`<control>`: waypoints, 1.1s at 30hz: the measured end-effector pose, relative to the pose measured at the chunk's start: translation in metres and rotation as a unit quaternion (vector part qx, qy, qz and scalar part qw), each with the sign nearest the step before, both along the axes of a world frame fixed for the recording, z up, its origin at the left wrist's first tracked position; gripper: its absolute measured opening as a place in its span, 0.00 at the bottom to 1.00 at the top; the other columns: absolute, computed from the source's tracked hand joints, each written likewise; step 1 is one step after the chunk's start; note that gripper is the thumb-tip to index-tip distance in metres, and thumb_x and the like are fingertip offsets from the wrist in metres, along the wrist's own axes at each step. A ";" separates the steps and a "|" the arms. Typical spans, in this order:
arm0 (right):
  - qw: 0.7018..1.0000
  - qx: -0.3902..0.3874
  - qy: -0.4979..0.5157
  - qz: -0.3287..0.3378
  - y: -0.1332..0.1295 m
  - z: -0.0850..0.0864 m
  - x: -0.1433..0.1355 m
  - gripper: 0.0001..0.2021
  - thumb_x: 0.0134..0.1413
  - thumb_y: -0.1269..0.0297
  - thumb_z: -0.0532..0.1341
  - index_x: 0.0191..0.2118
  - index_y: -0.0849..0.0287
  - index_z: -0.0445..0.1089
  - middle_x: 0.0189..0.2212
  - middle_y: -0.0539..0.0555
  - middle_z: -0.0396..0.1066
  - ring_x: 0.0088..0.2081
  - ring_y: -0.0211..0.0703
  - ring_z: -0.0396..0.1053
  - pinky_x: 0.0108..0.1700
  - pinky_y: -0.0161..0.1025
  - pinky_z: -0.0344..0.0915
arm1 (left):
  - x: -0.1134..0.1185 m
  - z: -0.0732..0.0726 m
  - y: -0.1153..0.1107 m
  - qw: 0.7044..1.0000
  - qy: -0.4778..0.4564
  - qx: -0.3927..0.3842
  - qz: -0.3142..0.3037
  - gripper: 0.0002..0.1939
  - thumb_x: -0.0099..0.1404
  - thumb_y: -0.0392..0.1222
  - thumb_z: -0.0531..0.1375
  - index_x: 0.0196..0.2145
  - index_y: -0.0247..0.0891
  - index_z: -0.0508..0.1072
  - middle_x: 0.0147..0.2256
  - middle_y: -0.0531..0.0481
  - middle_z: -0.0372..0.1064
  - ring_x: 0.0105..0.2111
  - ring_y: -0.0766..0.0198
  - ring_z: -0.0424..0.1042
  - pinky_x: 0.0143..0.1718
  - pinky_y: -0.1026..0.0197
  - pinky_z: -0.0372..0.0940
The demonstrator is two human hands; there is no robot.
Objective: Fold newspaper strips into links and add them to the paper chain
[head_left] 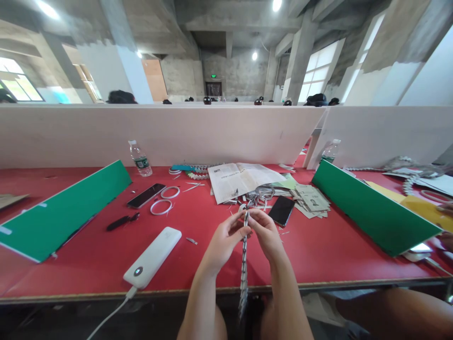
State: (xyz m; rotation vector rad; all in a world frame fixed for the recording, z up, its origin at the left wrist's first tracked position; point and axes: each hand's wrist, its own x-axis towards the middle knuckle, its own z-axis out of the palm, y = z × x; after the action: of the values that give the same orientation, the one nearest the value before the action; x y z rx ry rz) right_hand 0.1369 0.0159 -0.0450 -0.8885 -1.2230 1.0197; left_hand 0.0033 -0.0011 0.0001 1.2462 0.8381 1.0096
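Evidently, the left hand [226, 238] and right hand [264, 230] pinch a black-and-white braided strip [244, 264], its hanging length formed, top seemingly unfinished.

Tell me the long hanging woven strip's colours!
The long hanging woven strip is whitish with dark marks, best seen in the head view.

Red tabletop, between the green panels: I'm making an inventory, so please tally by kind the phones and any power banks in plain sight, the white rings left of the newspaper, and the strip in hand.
Phones: 2 (left phone, right phone)
White rings: 2
Power bank: 1
Strip, held by left hand and right hand: 1
Total: 6
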 end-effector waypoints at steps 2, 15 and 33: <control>0.977 0.028 -0.149 -0.152 0.010 -0.008 0.004 0.09 0.53 0.58 0.58 0.35 0.57 0.70 0.30 0.53 0.71 0.30 0.41 0.66 0.32 0.37 0.64 | 0.000 -0.004 0.004 0.998 0.017 -0.003 0.067 0.20 0.59 0.50 0.58 0.45 0.34 0.71 0.28 0.50 0.69 0.31 0.64 0.69 0.37 0.63 0.63; 0.798 -0.132 -0.483 -0.335 0.093 -0.046 0.041 0.11 0.50 0.72 0.56 0.37 0.63 0.74 0.39 0.64 0.66 0.44 0.55 0.61 0.42 0.44 0.56 | -0.013 -0.007 0.009 0.979 0.043 -0.013 0.197 0.23 0.56 0.54 0.59 0.44 0.36 0.68 0.28 0.51 0.65 0.28 0.64 0.68 0.31 0.63 0.65; 0.908 -0.113 -0.337 -0.222 0.092 -0.038 0.072 0.04 0.43 0.67 0.62 0.24 0.61 0.71 0.30 0.56 0.71 0.40 0.50 0.65 0.44 0.42 0.56 | -0.007 -0.020 0.019 0.975 0.010 -0.084 0.205 0.19 0.53 0.53 0.60 0.36 0.36 0.68 0.19 0.57 0.62 0.19 0.66 0.67 0.22 0.64 0.64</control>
State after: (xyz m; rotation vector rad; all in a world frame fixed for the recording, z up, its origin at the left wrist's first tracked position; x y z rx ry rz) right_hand 0.2092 0.1078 -0.0826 -1.7087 -1.3775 0.4873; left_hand -0.0041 0.0179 -0.0198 0.9592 1.2023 1.2258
